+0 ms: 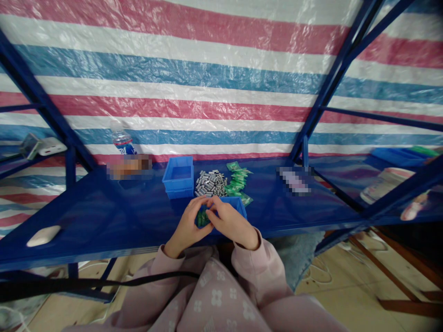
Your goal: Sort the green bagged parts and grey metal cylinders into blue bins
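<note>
My left hand (188,224) and my right hand (234,222) meet over the front of the table, fingers curled and fingertips together. Whatever the fingertips pinch is hidden or too small to make out. Green wrapping (201,217) shows in the gap between the hands; I cannot tell whether it is held or lies beneath them. Partly behind my right hand is a blue bin (238,204). Just beyond the hands lies a pile of small silver cylinders (210,183). Green packets (237,180) are heaped to the right of that pile.
Stacked blue bins (178,177) stand left of the cylinders. A plastic bottle (123,140) is at the back left of the blue table (148,221). A white rounded object (44,235) lies near the left front edge. Blue metal posts (320,99) frame the table.
</note>
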`<state>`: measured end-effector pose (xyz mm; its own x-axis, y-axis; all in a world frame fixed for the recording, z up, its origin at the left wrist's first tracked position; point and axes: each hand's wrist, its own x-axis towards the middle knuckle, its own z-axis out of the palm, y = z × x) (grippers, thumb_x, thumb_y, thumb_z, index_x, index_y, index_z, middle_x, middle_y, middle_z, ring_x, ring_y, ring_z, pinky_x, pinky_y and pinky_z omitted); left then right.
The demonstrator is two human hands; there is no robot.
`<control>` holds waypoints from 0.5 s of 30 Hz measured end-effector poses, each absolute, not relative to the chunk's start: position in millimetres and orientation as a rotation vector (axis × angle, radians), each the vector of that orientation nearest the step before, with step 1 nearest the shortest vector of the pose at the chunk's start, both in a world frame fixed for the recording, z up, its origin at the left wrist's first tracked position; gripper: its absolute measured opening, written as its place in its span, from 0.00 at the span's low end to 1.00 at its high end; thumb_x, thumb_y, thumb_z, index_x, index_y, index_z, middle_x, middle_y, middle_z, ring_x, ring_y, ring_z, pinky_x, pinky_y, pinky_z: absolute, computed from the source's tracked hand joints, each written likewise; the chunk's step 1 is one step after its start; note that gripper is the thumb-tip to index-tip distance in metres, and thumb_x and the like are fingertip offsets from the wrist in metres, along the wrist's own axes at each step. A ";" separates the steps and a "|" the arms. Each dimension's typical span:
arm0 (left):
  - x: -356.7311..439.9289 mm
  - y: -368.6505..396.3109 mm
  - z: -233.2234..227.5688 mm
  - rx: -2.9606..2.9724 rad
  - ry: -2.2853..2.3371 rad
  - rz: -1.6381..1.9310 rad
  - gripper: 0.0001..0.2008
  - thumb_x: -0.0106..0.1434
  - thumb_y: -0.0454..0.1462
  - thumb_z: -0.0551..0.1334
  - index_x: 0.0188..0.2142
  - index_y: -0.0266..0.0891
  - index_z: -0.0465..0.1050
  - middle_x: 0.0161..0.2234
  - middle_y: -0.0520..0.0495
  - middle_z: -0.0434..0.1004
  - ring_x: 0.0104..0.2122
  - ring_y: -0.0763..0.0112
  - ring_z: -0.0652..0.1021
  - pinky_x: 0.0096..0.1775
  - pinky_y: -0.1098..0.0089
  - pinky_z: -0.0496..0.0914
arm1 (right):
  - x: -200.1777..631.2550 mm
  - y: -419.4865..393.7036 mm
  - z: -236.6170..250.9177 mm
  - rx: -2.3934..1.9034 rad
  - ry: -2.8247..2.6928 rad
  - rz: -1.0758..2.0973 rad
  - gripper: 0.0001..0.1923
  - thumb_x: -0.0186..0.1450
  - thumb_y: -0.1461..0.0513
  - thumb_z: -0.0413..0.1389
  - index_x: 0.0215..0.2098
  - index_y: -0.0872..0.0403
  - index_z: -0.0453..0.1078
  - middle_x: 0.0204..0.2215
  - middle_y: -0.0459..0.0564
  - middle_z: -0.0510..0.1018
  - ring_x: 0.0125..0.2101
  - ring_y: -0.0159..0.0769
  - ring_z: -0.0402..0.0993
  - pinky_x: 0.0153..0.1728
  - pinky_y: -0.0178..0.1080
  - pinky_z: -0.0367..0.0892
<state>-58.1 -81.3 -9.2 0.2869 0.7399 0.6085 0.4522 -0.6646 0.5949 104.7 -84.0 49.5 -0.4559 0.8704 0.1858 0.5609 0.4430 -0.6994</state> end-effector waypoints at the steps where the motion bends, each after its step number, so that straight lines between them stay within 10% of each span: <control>1: -58.2 -81.4 -9.1 2.251 1.083 1.322 0.25 0.59 0.37 0.63 0.55 0.40 0.63 0.55 0.38 0.68 0.56 0.55 0.68 0.57 0.53 0.65 | 104.5 -84.1 49.2 -1.198 -2.166 0.765 0.05 0.67 0.65 0.49 0.42 0.53 0.62 0.33 0.50 0.79 0.34 0.37 0.77 0.37 0.35 0.66; 15: -58.2 -80.6 -7.0 2.217 1.107 1.320 0.16 0.60 0.37 0.63 0.48 0.39 0.69 0.53 0.37 0.71 0.56 0.54 0.69 0.56 0.52 0.66 | 105.1 -85.4 49.0 -1.219 -2.268 0.689 0.09 0.69 0.65 0.44 0.46 0.56 0.61 0.37 0.56 0.79 0.37 0.40 0.78 0.38 0.38 0.66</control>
